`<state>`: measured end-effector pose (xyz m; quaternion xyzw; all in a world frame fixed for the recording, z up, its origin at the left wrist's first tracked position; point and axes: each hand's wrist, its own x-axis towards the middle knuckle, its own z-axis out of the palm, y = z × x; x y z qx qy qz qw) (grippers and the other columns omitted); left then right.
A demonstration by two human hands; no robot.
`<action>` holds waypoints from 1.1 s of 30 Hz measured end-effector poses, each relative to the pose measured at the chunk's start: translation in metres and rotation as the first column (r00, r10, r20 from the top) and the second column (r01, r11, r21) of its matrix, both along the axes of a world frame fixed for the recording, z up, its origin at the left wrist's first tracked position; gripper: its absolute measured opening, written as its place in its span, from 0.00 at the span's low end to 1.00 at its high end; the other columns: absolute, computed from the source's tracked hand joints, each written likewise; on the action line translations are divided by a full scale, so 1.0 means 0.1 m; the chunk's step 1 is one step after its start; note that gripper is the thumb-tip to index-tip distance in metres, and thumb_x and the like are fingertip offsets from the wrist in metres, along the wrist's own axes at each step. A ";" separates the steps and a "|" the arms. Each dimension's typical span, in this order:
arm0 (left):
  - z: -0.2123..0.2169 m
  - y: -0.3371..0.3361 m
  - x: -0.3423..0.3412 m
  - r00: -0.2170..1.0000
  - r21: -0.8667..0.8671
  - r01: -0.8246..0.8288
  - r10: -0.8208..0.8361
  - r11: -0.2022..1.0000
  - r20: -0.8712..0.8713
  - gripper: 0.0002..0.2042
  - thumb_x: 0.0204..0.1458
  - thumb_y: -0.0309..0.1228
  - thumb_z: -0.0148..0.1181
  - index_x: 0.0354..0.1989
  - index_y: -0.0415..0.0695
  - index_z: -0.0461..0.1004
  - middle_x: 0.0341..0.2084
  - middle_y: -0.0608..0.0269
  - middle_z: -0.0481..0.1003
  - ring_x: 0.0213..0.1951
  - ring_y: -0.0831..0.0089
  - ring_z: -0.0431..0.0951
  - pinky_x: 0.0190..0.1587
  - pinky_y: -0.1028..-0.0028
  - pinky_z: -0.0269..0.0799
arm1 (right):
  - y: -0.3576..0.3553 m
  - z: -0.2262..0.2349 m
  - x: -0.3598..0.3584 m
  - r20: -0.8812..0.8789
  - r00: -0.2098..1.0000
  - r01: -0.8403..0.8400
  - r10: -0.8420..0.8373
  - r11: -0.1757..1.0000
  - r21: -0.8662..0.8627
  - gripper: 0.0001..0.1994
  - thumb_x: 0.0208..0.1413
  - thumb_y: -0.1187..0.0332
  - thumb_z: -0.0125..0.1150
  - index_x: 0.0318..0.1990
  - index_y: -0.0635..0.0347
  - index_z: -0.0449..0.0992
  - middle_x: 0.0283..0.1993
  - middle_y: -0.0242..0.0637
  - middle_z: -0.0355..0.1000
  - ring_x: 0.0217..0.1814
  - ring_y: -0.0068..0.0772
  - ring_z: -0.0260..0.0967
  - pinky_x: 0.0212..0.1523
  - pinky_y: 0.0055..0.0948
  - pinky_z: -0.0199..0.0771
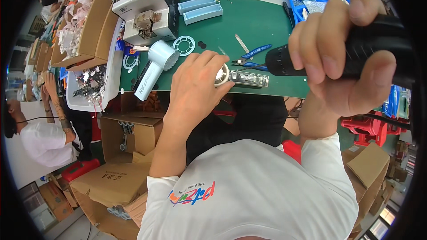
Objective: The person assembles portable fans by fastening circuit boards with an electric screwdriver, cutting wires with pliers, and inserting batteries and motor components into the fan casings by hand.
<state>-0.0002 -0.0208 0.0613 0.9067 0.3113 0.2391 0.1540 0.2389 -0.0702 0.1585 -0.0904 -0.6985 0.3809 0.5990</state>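
Apparently midway: the clear-bodied fan unit (250,79) lies by the near edge of the green table (262,26), its round white head (221,76) at the left end, circuitry visible, so closing it up likely remains. The left hand (195,78) is clamped on that head; the right hand (327,49) grips a black electric screwdriver (281,61). Blue-handled cutters (260,51) crowd the far side; more room lies beyond them.

Red plastic stools (365,126) stand near a green-topped table (258,24), and bright window panes (379,229) show lower right.
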 end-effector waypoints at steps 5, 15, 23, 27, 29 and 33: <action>-0.01 -0.01 0.00 1.000 0.004 0.004 -0.004 1.000 0.012 0.21 0.45 0.28 0.77 0.49 0.46 0.79 0.45 0.65 0.78 0.43 0.62 0.77 0.48 0.65 0.75 | 0.09 0.01 -0.04 0.039 0.999 -0.017 0.017 1.000 0.007 0.26 0.75 0.50 0.51 0.70 0.56 0.62 0.34 0.28 0.70 0.30 0.21 0.70 0.38 0.25 0.72; -0.01 -0.01 -0.01 1.000 -0.025 0.008 -0.007 1.000 0.012 0.20 0.47 0.27 0.76 0.50 0.46 0.79 0.44 0.65 0.77 0.45 0.62 0.76 0.49 0.64 0.76 | 0.10 0.07 -0.33 -0.143 0.987 0.057 -0.067 0.996 -0.069 0.20 0.67 0.59 0.63 0.58 0.57 0.65 0.27 0.37 0.72 0.20 0.25 0.66 0.27 0.28 0.72; -0.02 -0.02 0.01 0.999 -0.050 0.024 -0.022 0.998 0.027 0.20 0.47 0.26 0.76 0.49 0.45 0.78 0.45 0.64 0.77 0.45 0.61 0.75 0.49 0.64 0.76 | 0.14 0.18 -0.52 -0.381 0.921 -0.027 -0.083 0.962 -0.273 0.19 0.61 0.68 0.74 0.45 0.60 0.65 0.20 0.48 0.72 0.09 0.29 0.57 0.12 0.28 0.65; 0.00 -0.04 0.02 0.999 -0.063 0.015 -0.013 0.998 0.035 0.20 0.47 0.26 0.76 0.49 0.44 0.78 0.45 0.64 0.77 0.45 0.60 0.75 0.49 0.64 0.76 | 0.30 0.06 -0.57 -0.578 0.815 -0.119 -0.022 0.971 -0.205 0.16 0.65 0.66 0.70 0.44 0.61 0.65 0.18 0.48 0.70 0.08 0.27 0.53 0.08 0.26 0.57; 0.00 -0.04 0.01 0.999 -0.065 0.013 -0.011 0.998 0.031 0.20 0.47 0.26 0.76 0.49 0.44 0.78 0.45 0.64 0.77 0.45 0.60 0.75 0.49 0.64 0.76 | 0.32 0.03 -0.53 -0.537 0.843 -0.079 -0.040 0.977 -0.197 0.15 0.66 0.66 0.69 0.43 0.61 0.65 0.18 0.48 0.70 0.08 0.26 0.52 0.08 0.25 0.56; 0.01 -0.03 0.01 1.000 -0.071 0.011 -0.010 0.997 0.017 0.20 0.47 0.25 0.76 0.49 0.44 0.78 0.45 0.63 0.77 0.45 0.60 0.75 0.50 0.64 0.76 | 0.31 0.03 -0.50 -0.407 0.907 0.043 -0.106 0.986 -0.160 0.13 0.68 0.66 0.65 0.43 0.62 0.65 0.17 0.47 0.69 0.08 0.26 0.52 0.07 0.25 0.53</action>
